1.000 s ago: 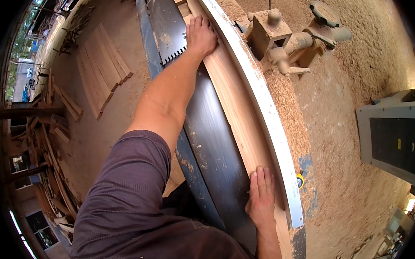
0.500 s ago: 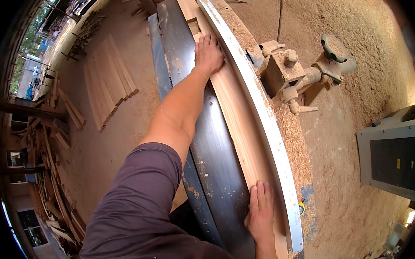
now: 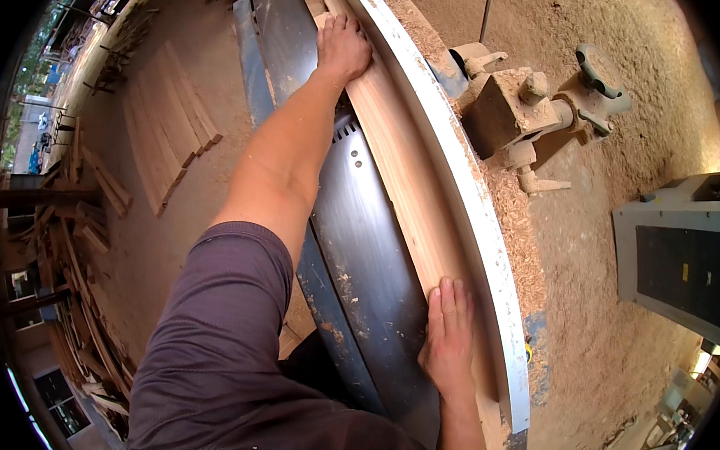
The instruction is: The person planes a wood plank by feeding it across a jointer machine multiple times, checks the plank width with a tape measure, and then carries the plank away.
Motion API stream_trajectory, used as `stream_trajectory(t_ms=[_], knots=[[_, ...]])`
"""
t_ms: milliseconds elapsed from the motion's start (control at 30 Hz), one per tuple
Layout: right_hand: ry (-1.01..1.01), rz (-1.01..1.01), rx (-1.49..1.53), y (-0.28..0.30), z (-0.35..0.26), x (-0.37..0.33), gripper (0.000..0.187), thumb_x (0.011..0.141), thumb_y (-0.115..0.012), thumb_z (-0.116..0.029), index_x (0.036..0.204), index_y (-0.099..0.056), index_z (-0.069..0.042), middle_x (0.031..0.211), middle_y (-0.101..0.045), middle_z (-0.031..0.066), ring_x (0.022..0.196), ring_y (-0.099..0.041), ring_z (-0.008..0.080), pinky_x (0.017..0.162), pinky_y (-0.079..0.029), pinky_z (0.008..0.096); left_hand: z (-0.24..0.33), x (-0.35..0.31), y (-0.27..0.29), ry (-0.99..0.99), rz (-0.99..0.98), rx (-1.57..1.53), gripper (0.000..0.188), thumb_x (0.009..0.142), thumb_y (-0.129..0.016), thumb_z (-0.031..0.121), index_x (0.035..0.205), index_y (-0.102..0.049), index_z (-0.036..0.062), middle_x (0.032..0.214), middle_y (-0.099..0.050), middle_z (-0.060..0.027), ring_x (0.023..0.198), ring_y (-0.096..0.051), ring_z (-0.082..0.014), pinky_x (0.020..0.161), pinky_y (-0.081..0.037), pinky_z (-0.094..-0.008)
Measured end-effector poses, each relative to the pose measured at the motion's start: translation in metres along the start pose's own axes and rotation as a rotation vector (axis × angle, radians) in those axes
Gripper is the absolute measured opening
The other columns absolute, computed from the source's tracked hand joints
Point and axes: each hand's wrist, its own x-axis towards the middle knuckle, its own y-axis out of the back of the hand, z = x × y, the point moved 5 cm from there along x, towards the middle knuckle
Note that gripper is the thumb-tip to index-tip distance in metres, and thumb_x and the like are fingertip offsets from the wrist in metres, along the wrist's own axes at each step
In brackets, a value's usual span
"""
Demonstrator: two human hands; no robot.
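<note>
On the grained wooden board [image 3: 408, 178], left hand [image 3: 343, 49] and right hand [image 3: 449, 342] lie flat, unclenched.

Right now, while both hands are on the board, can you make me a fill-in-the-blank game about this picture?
1. The hand placed farther up the board is the ____ one.
2. The board is made of ____.
3. The top of the long fence beside the board is coloured ____.
4. The grey cabinet stands on the ____ side of the picture.

Missing words: left; wood; white; right.
</note>
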Motion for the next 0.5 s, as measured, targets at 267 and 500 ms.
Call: stream_trajectory(t_ms=[267,500], knots=[[-0.005,0.027,-0.034,0.0,-0.001,0.001,0.078,0.07,-0.06,0.017,0.146,-0.046,0.006,0.156,-0.043,0.0245,0.146,-0.04,0.0446,0.122,-0.033,0.0568,0.031,-0.04,0.015,0.028,-0.089,0.047,0.051,0.099,-0.046,0.025,0.144,-0.052,0.0021,0.151,-0.047,-0.0148,0.146,-0.036,-0.0349,0.123,-0.024,-0.049],[-0.01,0.107,0.002,0.015,0.003,-0.048,0.072,0.072,-0.06,0.015,0.143,-0.05,0.005,0.152,-0.049,0.0215,0.143,-0.044,0.0424,0.12,-0.036,0.054,0.126,-0.187,0.04,0.095,-0.083,-0.085,0.056,0.103,-0.042,0.025,0.152,-0.042,-0.002,0.168,-0.028,-0.0185,0.158,-0.017,-0.0357,0.129,-0.01,-0.0482]])
